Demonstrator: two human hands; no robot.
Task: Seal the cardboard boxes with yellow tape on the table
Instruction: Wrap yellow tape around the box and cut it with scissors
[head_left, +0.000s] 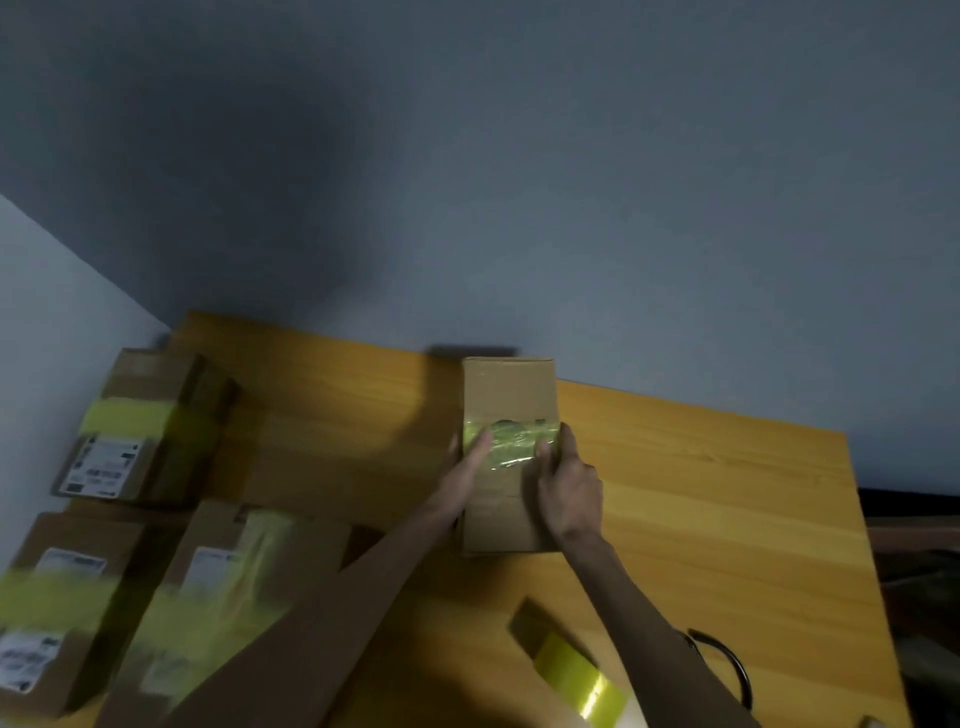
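A narrow cardboard box (511, 389) lies on the wooden table (701, 493), with a strip of yellow tape (511, 441) across its top. My left hand (470, 467) lies flat on the left end of the strip, fingers pressing on it. My right hand (569, 488) holds the box's right edge, thumb on the tape. A roll of yellow tape (576, 675) lies near the table's front edge, below my right forearm.
Three taped cardboard boxes with white labels sit at the left: one at the back (140, 431), one at the front left (57, 608), one beside it (228, 597). A black cable loop (727, 660) lies at the front right. A grey wall rises behind the table.
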